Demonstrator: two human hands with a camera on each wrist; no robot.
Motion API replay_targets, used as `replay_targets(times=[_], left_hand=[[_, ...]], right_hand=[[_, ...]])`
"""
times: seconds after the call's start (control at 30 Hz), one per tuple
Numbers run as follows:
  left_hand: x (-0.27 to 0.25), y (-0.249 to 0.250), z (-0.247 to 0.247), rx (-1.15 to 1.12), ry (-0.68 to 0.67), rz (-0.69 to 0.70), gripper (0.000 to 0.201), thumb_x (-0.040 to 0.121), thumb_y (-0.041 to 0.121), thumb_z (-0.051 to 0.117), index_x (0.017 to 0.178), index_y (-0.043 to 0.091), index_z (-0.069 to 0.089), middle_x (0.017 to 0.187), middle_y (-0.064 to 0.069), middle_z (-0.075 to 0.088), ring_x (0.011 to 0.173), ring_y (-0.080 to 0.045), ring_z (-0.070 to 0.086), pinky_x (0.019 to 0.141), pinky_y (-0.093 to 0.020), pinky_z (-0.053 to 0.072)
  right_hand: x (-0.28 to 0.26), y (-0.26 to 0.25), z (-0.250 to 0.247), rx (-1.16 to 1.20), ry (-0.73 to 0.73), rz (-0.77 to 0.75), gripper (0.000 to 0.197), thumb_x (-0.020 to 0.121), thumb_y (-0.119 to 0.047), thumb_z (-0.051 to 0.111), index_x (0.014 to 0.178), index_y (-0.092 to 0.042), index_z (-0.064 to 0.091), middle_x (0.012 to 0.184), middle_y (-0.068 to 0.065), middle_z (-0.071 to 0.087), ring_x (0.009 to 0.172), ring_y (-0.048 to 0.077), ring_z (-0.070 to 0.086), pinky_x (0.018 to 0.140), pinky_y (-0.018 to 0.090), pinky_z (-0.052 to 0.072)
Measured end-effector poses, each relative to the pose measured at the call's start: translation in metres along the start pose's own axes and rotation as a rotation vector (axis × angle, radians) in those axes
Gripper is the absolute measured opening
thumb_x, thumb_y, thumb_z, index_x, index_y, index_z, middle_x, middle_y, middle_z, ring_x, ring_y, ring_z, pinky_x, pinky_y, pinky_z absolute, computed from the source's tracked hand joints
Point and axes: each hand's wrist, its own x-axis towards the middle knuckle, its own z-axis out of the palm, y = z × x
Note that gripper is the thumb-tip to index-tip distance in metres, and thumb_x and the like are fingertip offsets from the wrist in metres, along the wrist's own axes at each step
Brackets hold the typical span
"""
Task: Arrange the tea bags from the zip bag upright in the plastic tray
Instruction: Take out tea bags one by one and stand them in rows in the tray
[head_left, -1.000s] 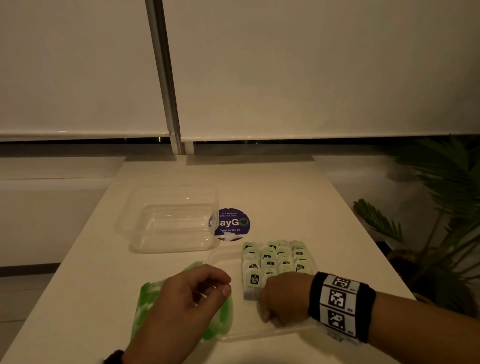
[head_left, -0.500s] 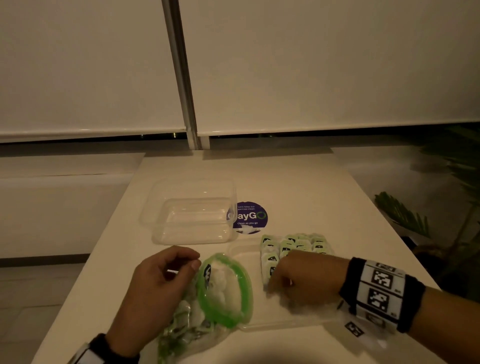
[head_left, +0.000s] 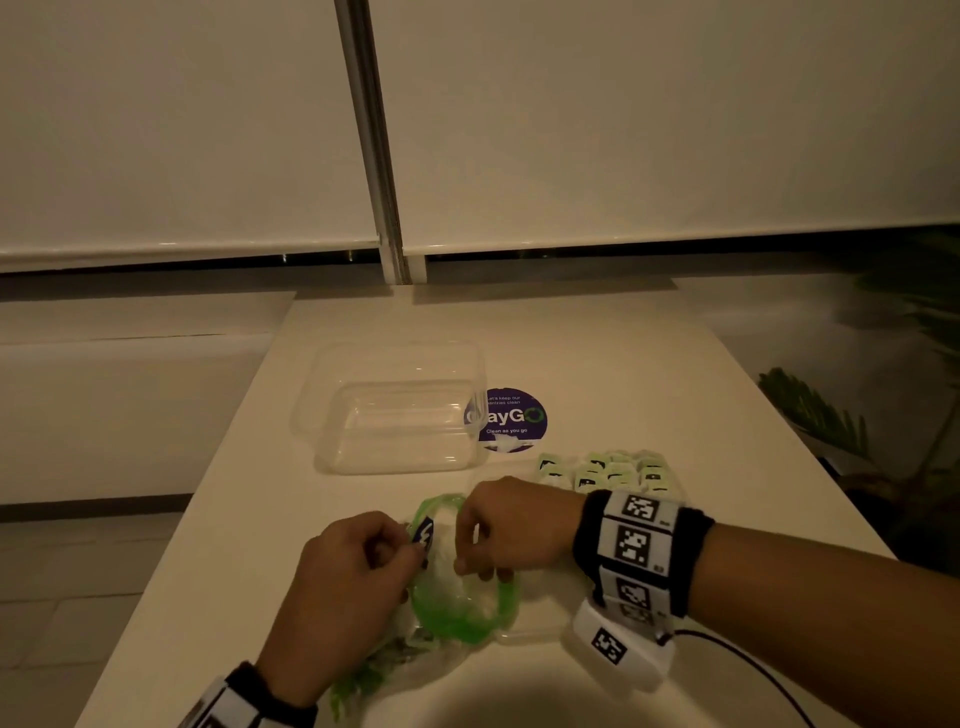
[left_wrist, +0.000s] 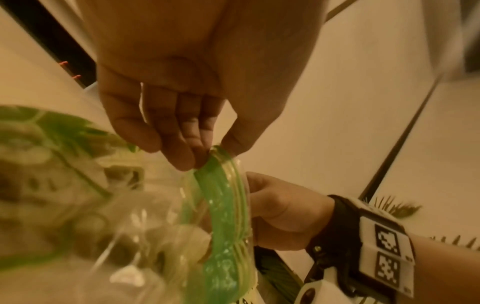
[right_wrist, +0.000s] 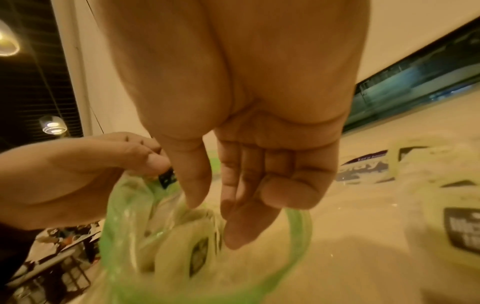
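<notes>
1. Left hand (head_left: 353, 577) at 7 o'clock, knuckles up, pinching the green rim of the zip bag (head_left: 457, 597).
2. Right hand (head_left: 511, 525) palm down, fingers (right_wrist: 241, 222) relaxed, dipped into the bag mouth, gripping nothing.
3. Tea bags (head_left: 613, 470) upright in the tray (head_left: 524, 631) at 2 o'clock; bag on the surface (head_left: 597, 353).

- The clear plastic zip bag with a green zip rim (head_left: 470, 616) lies low in the frame's centre, its mouth gaping open, pale tea bags (right_wrist: 187, 244) inside.
- Pale green, dark-labelled tea bags (head_left: 613, 470) stand upright in rows, right of centre.
- They sit in the shallow clear plastic tray (head_left: 535, 631).
</notes>
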Motion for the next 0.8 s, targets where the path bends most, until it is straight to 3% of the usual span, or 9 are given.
replay_targets(times=[0.07,0.17,0.27,0.37,0.43,0.5,0.57,0.63,0.8], left_hand=[[-0.001,-0.003,-0.003,-0.077,-0.008,-0.031,0.018,0.082,0.019,0.071,0.064,0.021,0.068,0.060,-0.007,0.068,0.058,-0.021,0.067,0.069,-0.040,0.055],[-0.003,-0.005,-0.007,-0.127,0.003,-0.022,0.016,0.082,0.019,0.072,0.067,0.025,0.069,0.062,-0.009,0.067,0.064,-0.029,0.067,0.072,-0.044,0.055],[-0.005,-0.005,-0.010,-0.167,0.008,-0.021,0.017,0.082,0.018,0.072,0.067,0.025,0.069,0.065,-0.012,0.067,0.065,-0.031,0.065,0.071,-0.045,0.054],[-0.008,-0.003,-0.011,-0.199,-0.018,-0.016,0.017,0.083,0.015,0.071,0.067,0.021,0.069,0.066,-0.016,0.065,0.060,-0.023,0.060,0.070,-0.046,0.054],[-0.008,-0.002,-0.012,-0.231,-0.031,-0.006,0.017,0.082,0.012,0.071,0.066,0.017,0.068,0.064,-0.018,0.063,0.058,-0.021,0.057,0.069,-0.048,0.053],[-0.009,0.002,-0.011,-0.278,-0.041,0.007,0.017,0.081,0.011,0.073,0.065,0.015,0.068,0.058,-0.012,0.061,0.058,-0.020,0.056,0.069,-0.047,0.053],[-0.011,0.005,-0.011,-0.315,-0.054,0.015,0.013,0.071,0.023,0.076,0.065,0.015,0.068,0.057,-0.008,0.060,0.058,-0.020,0.055,0.068,-0.044,0.051],[-0.013,0.005,-0.011,-0.340,-0.067,0.015,0.022,0.060,0.036,0.073,0.067,0.015,0.068,0.057,-0.008,0.059,0.059,-0.021,0.054,0.065,-0.040,0.048],[-0.011,-0.006,-0.009,-0.270,-0.043,0.022,0.019,0.082,0.011,0.072,0.066,0.020,0.068,0.060,-0.017,0.061,0.057,-0.022,0.055,0.063,-0.035,0.047]], right_hand=[[0.002,-0.003,0.003,-0.066,0.023,-0.012,0.026,0.090,-0.023,0.067,0.113,-0.012,0.067,0.097,0.008,0.074,0.077,0.016,0.067,0.079,0.029,0.053],[0.004,-0.010,0.006,-0.228,0.058,-0.040,0.052,0.086,-0.012,0.064,0.137,-0.016,0.054,0.119,0.011,0.065,0.107,0.025,0.060,0.091,0.034,0.051],[0.005,-0.016,0.006,-0.229,0.056,-0.052,0.055,0.088,-0.010,0.058,0.142,-0.016,0.050,0.127,0.013,0.062,0.115,0.028,0.057,0.095,0.033,0.049],[0.012,-0.022,0.009,-0.225,0.066,-0.037,0.039,0.093,-0.021,0.054,0.130,-0.009,0.060,0.121,0.016,0.064,0.108,0.031,0.060,0.093,0.038,0.052],[0.017,-0.027,0.015,-0.276,0.080,-0.012,0.035,0.094,-0.032,0.056,0.112,-0.005,0.067,0.103,0.015,0.067,0.091,0.030,0.063,0.081,0.038,0.055],[0.019,-0.031,0.021,-0.351,0.089,0.009,0.034,0.093,-0.036,0.058,0.103,-0.006,0.068,0.088,0.009,0.063,0.080,0.027,0.059,0.069,0.032,0.050],[0.018,-0.035,0.023,-0.388,0.119,0.016,0.029,0.092,-0.034,0.060,0.099,-0.006,0.067,0.084,0.007,0.058,0.077,0.025,0.055,0.069,0.033,0.048],[0.018,-0.036,0.024,-0.399,0.150,0.017,0.024,0.091,-0.030,0.062,0.095,-0.007,0.067,0.083,0.007,0.055,0.076,0.026,0.054,0.070,0.035,0.049],[0.008,-0.037,0.021,-0.321,0.260,0.012,0.024,0.089,-0.028,0.062,0.073,-0.011,0.061,0.064,0.002,0.048,0.065,0.025,0.052,0.056,0.027,0.040]])
